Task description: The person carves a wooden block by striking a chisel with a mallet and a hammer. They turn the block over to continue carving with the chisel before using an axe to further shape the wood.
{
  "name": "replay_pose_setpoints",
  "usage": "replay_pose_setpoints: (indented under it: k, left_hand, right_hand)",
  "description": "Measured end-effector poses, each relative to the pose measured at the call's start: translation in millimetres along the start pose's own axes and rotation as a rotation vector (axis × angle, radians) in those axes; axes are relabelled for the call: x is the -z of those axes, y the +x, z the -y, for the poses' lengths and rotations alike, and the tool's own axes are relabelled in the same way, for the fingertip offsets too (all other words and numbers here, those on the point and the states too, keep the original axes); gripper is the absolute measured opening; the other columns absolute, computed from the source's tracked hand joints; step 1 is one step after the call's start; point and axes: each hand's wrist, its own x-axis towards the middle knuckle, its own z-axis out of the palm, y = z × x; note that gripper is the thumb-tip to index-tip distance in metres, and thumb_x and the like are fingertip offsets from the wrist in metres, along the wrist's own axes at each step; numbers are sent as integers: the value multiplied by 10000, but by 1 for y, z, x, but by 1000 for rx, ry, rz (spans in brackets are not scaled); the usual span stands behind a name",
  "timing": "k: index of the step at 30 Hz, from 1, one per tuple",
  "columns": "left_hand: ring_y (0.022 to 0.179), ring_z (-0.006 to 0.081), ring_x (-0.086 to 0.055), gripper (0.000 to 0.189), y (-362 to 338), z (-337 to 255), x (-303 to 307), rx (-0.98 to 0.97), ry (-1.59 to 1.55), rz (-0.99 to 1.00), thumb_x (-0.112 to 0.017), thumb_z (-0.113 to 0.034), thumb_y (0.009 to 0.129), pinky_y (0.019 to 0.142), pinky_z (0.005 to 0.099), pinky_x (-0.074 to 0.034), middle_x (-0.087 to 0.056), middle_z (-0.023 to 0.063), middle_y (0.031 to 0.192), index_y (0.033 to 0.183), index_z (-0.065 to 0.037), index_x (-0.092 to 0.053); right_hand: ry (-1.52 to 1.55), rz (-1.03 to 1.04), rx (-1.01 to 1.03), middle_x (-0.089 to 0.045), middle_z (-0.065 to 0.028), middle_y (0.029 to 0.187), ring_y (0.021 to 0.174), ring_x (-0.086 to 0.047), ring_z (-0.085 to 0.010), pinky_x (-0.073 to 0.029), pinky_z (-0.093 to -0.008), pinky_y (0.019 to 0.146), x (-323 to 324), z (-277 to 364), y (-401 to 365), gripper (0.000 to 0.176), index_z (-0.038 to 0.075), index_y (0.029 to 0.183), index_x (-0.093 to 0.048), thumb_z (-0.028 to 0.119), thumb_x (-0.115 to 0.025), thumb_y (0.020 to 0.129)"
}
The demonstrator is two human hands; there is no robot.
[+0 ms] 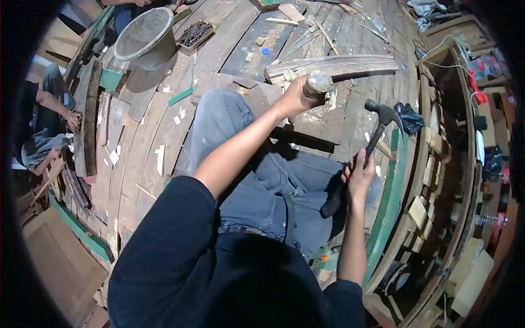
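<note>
My left hand (pixel 299 99) is closed around a thick round-ended tool handle (pixel 319 83), whose pale, battered end faces up at me. The lower part of this tool is hidden behind the hand. It stands at the near edge of a rough wooden beam (pixel 355 66), with wood shavings (pixel 332 100) beside it. A claw hammer (pixel 377 128) is in my right hand (pixel 361 174), gripped midway along its dark handle. The hammer's head points away from me, over the floor right of the beam, and its handle's end hangs over my thigh.
A grey bucket (pixel 143 41) stands at the upper left beside a box of nails (pixel 195 36). Another person's hand (pixel 73 120) rests near a plank at the left. Green strips (pixel 389 202) and a trough of wood blocks (pixel 418 212) line the right. Wood scraps litter the plank floor.
</note>
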Motion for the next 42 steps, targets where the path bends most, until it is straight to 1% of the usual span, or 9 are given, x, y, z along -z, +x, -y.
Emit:
replay_pose_setpoints:
  k: [4, 7, 14, 18, 23, 27, 34, 36, 42]
  left_hand:
    - [786, 106, -575, 216, -1, 1, 5, -29, 58, 0, -734, -85, 752, 737, 289, -478, -633, 14, 826, 930, -35, -624]
    - [859, 113, -581, 325, -1, 9, 7, 59, -87, 20, -754, -71, 734, 796, 294, -478, -649, 21, 915, 1021, -24, -609]
    - [915, 85, -564, 433, -2, 20, 8, 91, -84, 0, -769, -20, 726, 834, 283, -476, -649, -2, 988, 1119, -15, -586]
    - [890, 80, -549, 464, -4, 6, 13, 269, -93, 86, -781, -69, 723, 814, 275, -471, -634, 13, 966, 1143, -37, -584]
    - [873, 72, -543, 480, -5, 17, 4, 37, -238, -22, -773, -91, 710, 765, 260, -472, -616, -1, 949, 1144, -35, -576]
    - [855, 90, -554, 482, -6, 20, 8, 76, -256, 26, -778, -75, 712, 780, 274, -475, -622, 1, 949, 1144, -30, -571]
    - [882, 99, -580, 443, -7, 30, 13, 83, -197, 26, -796, -88, 729, 821, 294, -480, -638, 15, 976, 1116, -37, -585]
    - [831, 76, -560, 287, -7, 11, 13, -43, -249, -21, -771, -118, 784, 783, 266, -470, -612, -28, 870, 1004, -51, -599]
    - [858, 85, -579, 314, -5, 15, 16, 42, -176, -1, -770, -97, 766, 807, 274, -476, -642, -7, 925, 1030, -44, -609]
  right_hand:
    - [-284, 18, 28, -397, 44, 611, 446, -380, -44, -300, -208, 384, 20, 65, -15, 339, 95, 920, -496, 415, -447, 1022]
    - [-672, 16, 942, -484, 29, 676, 493, -408, -47, -301, -210, 424, 52, 135, -11, 366, 49, 888, -538, 388, -485, 1014]
    - [-66, 134, 824, -457, -40, 604, 419, -396, -99, -311, -255, 370, 1, 230, -44, 401, 77, 889, -398, 445, -341, 1039]
    - [-1141, 386, 515, -585, -237, 745, 661, -530, -456, -429, -471, 616, -29, 152, -17, 239, -31, 915, -529, 199, -531, 977]
    - [-1342, 254, 561, -626, -265, 881, 882, -658, -370, -478, -393, 692, -46, 244, -37, 232, -42, 1006, -530, 189, -523, 985]
    - [-517, 122, 680, -493, -38, 632, 600, -537, -182, -442, -320, 570, -28, 268, -50, 345, 27, 955, -522, 346, -414, 1031]
    - [-1156, 338, 607, -555, -323, 803, 731, -523, -496, -440, -493, 634, -30, 158, 6, 294, -3, 1026, -566, 284, -517, 992]
    - [-1253, 296, 589, -648, -238, 944, 887, -649, -366, -487, -378, 761, -22, 203, 2, 304, -20, 1166, -574, 223, -502, 998]
    - [-390, 198, 916, -439, 23, 554, 416, -369, -40, -270, -217, 382, -29, 289, -38, 336, 83, 904, -518, 369, -409, 1042]
